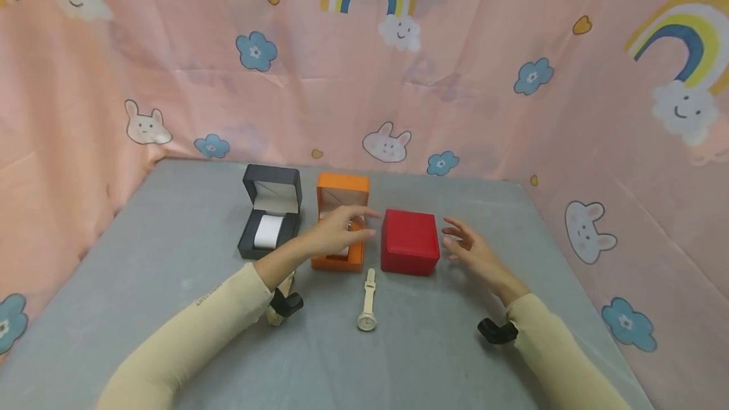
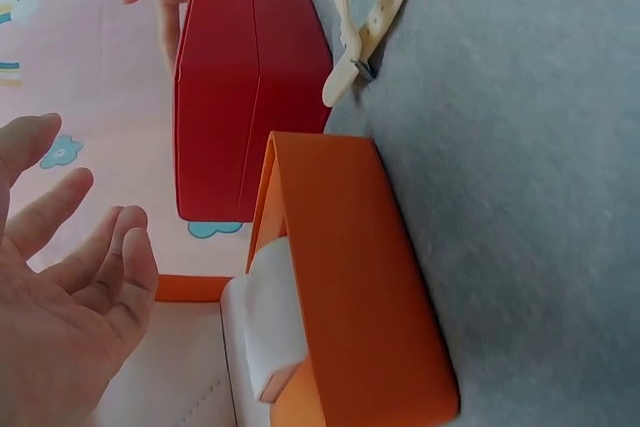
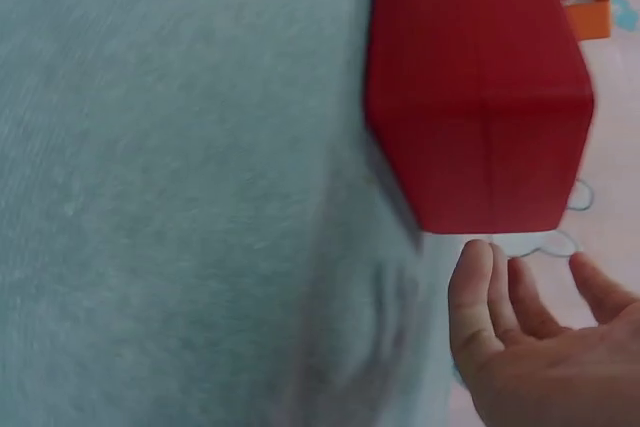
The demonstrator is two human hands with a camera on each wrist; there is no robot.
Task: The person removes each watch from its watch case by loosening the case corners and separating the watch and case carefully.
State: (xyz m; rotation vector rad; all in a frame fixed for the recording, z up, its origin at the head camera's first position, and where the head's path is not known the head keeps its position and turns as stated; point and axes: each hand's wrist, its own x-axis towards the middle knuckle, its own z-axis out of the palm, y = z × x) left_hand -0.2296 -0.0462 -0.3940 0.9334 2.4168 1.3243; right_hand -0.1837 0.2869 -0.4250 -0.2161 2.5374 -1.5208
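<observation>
A closed red box (image 1: 410,233) stands on the grey table between my two hands. My left hand (image 1: 338,231) hovers over the open orange box (image 1: 343,182), fingers extended toward the red box's left side and holding nothing. Just off the red box's right side is my right hand (image 1: 475,257), its fingers relaxed and apart from the box, as the right wrist view shows. A white cushion (image 2: 275,307) sits inside the orange box. In front of the boxes lies a cream watch (image 1: 367,309), dial toward me and strap pointing away.
To the left stands an open dark grey box (image 1: 273,176) with a white cushion (image 1: 267,231) inside. A beige item (image 1: 275,318) lies below my left forearm, partly hidden by the black wrist camera. Behind the table (image 1: 421,353) hangs a pink patterned curtain (image 1: 478,119).
</observation>
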